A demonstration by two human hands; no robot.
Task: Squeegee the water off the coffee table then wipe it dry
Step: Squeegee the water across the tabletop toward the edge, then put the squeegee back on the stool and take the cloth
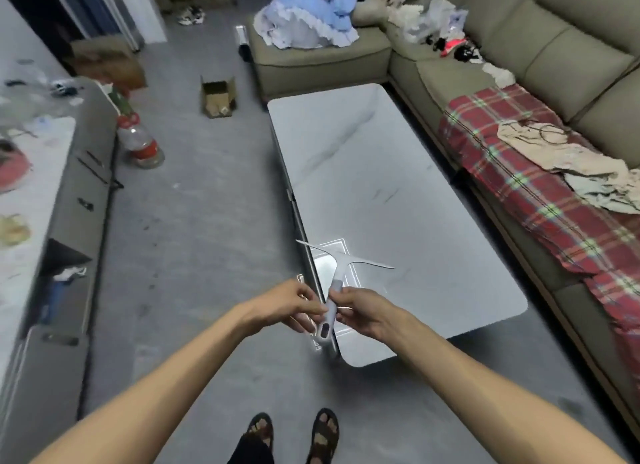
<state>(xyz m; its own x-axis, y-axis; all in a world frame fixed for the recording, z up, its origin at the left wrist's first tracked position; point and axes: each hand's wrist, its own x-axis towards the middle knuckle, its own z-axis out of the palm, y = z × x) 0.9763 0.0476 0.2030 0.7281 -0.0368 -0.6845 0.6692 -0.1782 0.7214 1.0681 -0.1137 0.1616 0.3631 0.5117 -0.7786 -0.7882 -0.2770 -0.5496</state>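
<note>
Both hands grip the squeegee [334,283] handle.
Left hand [292,306] and right hand [363,311] clamp it above the bench's [398,186] near corner.

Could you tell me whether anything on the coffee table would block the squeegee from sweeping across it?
Nothing visible does. Both hands, left and right, hold the squeegee above the near corner of the table, and its top shows nothing lying on it.

White squeegee [334,292] held above near corner, pale marble-look coffee table [398,193], long, glossy
</note>
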